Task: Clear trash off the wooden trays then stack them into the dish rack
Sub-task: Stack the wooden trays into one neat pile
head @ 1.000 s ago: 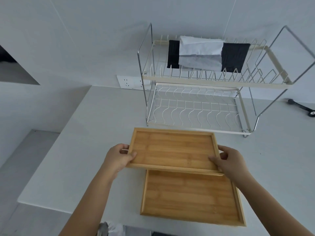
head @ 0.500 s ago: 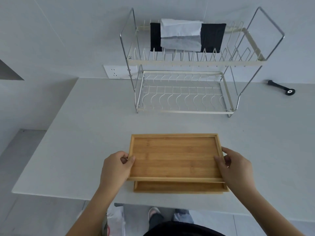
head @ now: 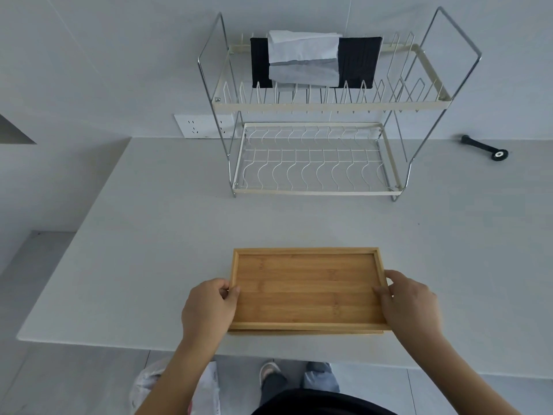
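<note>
Gripping the top wooden tray [head: 306, 287] by its short ends, the left hand [head: 209, 310] and right hand [head: 411, 307] curl their fingers closed over its rims, squaring it on the lower tray [head: 305, 332] near the counter [head: 149, 235] edge, probably so both reach the empty dish rack [head: 317, 163] together.

Trays: upper wooden tray [head: 305, 289] on lower tray [head: 305, 332], near table [head: 149, 235] front edge.
Behind: dish rack [head: 317, 163].
Rack's right: black tool [head: 484, 147].
</note>
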